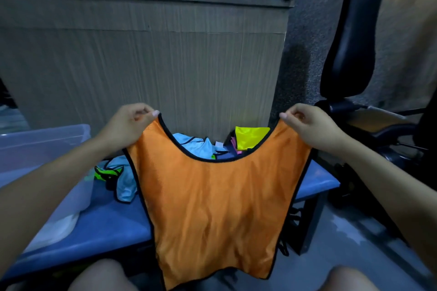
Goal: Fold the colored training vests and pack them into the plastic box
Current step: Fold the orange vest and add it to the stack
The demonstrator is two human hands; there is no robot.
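The plastic box (42, 146) stands at the far left on the blue worktop (113, 222), outboard of the left hand's fingers and slightly below them; its wall is translucent and what it holds cannot be read.

The left hand (128, 125) pinches the left shoulder strap of the orange vest (212, 208), thumb and curled fingers closed on the black-trimmed strap tip. Below and just beyond these fingers lies a light blue vest (125, 179) with a green-and-black one (106, 172) beside it, both crumpled on the worktop.

The orange vest hangs downward from both sets of fingers, spread flat and facing the camera, its long axis vertical, its hem below the worktop edge (near the person's knees). Through the neckline, beyond the fingers, a yellow vest (251, 137) shows in the pile.

The right hand (312, 125) pinches the right strap in the same manner, level with the left.

Assessment: both hands are equally placed on the vest, but the left is nearer the box. The fold probably requires bringing one strap across to the other, or lowering the vest onto the worktop beneath the fingers. A black chair (350, 37) stands at the far right.
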